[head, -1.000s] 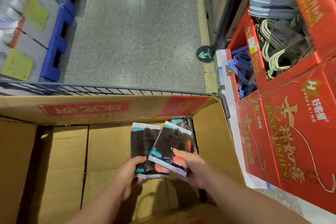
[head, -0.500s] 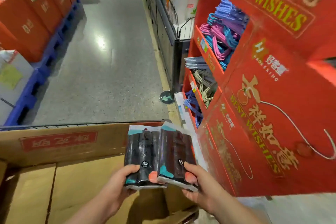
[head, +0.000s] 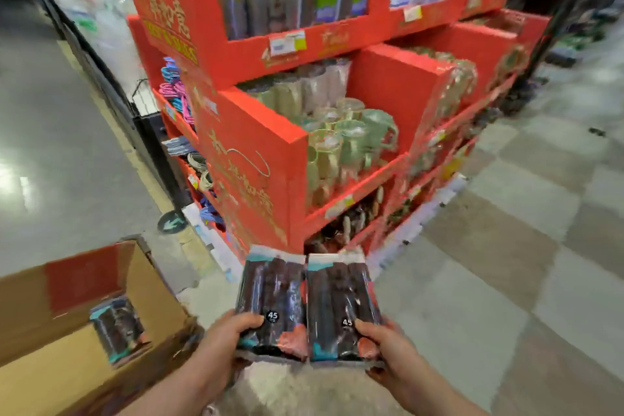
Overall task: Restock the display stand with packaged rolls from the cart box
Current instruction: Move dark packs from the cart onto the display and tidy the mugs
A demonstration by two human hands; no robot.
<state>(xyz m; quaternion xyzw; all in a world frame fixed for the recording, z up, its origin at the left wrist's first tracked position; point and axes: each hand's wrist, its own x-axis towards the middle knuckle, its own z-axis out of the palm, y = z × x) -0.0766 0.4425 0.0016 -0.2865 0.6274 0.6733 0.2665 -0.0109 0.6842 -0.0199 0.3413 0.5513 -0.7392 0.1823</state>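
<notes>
Motion blur is smearing the display stand [head: 388,88] and its price labels [head: 287,42] past reading, the frame's left and bottom edges are cutting off the cart box [head: 158,294], and the left pack [head: 273,290] and right pack [head: 337,300] are hiding the fingers of the left hand [head: 223,338] and right hand [head: 388,351] beneath them.

The red stand [head: 250,159] sits on the floor [head: 506,297]. Clear jugs [head: 378,125] sit on it. One pack [head: 116,331] lies in the box [head: 50,378].

Left pack [head: 271,304] sits just beside right pack [head: 341,307] — both before the stand [head: 250,159]; the box [head: 50,378] lies left, a third pack [head: 116,328] in it.
</notes>
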